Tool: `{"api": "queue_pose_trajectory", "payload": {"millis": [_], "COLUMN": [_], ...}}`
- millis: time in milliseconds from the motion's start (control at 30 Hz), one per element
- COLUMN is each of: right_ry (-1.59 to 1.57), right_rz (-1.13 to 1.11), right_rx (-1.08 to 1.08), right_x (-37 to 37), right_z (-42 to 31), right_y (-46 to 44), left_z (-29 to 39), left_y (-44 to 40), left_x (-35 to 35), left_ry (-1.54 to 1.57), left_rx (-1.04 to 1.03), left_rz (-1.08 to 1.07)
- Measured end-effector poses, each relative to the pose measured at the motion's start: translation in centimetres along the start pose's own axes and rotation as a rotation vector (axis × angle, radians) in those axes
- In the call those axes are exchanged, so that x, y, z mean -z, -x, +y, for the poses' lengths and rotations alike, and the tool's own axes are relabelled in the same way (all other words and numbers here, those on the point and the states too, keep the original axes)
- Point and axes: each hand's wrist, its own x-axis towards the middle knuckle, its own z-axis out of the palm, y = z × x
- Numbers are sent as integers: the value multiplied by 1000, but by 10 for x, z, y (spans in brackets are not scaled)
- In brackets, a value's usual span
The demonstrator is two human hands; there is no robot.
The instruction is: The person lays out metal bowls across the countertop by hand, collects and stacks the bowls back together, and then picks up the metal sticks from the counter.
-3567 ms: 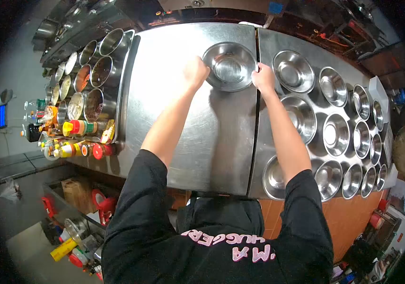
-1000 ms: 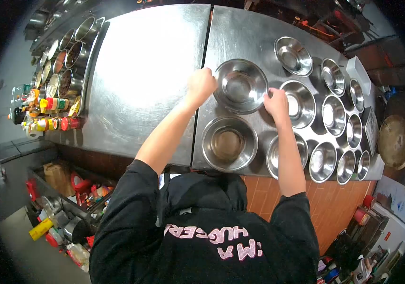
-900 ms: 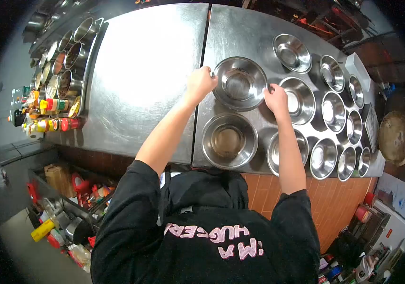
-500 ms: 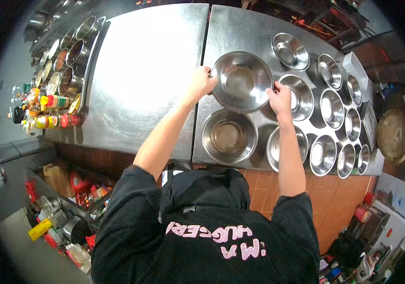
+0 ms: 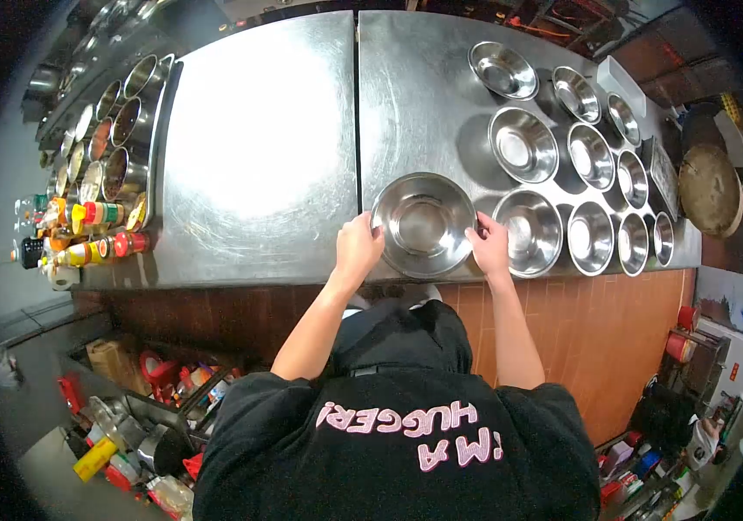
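A wide steel bowl (image 5: 424, 224) is near the counter's front edge, between my two hands. My left hand (image 5: 359, 247) grips its left rim with closed fingers, and my right hand (image 5: 488, 243) pinches the right rim. Only one bowl rim shows there; whether another is stacked beneath cannot be made out. Just right of my right hand stands a steel bowl (image 5: 528, 233). Behind that one is another steel bowl (image 5: 523, 145), with several more in rows to the right.
The steel counter (image 5: 250, 234) has a seam left of the held bowl. At its left end stand a tray of filled steel containers (image 5: 127, 122) and several sauce bottles (image 5: 102, 214). A white container (image 5: 621, 84) is at the back right, beside a large round pan (image 5: 710, 191).
Both hands have brought the held bowl toward the counter's front edge, where a separate bowl was seen before. The view has shifted, and the counter's front edge appears higher.
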Motion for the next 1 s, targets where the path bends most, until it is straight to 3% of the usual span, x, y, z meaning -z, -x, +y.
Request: {"api": "queue_pose_trajectory", "payload": {"millis": [133,200,267,333,467,500,533,600,667,700,733,800,900,1000], "right_ry": [44,378,370,690,492,502,514,485,491,474,498,440,394,234], "right_rz": [48,208,191,256,212,147,184,131,165,183,200,183,217,223], "right_rx": [18,146,114,279,82,18,141,12,105,144,158,60,63,46], "right_x": [-11,-15,-10,-6,-7,-8,-12,-17,-22,-24,-27,-28,-30,-27], "right_z": [5,2,-25,-29,-18,-23,-15,-9,0,-1,3,4,10,13], "right_y": [1,8,16,20,31,36,41,42,41,41,39,40,39,31], "left_z": [-1,0,3,0,-10,-13,-17,-23,-30,-23,-26,-26,-24,-20], "left_y": [0,-4,-8,-10,-8,-5,-1,0,2,5,7,6,9,7], "left_x": [-4,0,5,3,-7,-12,-17,-27,-33,-27,-33,-34,-38,-32], "left_ry": [-104,-170,-242,-303,-180,-72,38,128,119,103,59,6,-36,67], "left_rx": [-15,7,-13,-27,12,-19,-47,-55,-158,-115,-215,-148,-193,-82], "left_rz": [32,13,-69,-73,-161,-100,-42,-10,51,2,155,27,144,60]}}
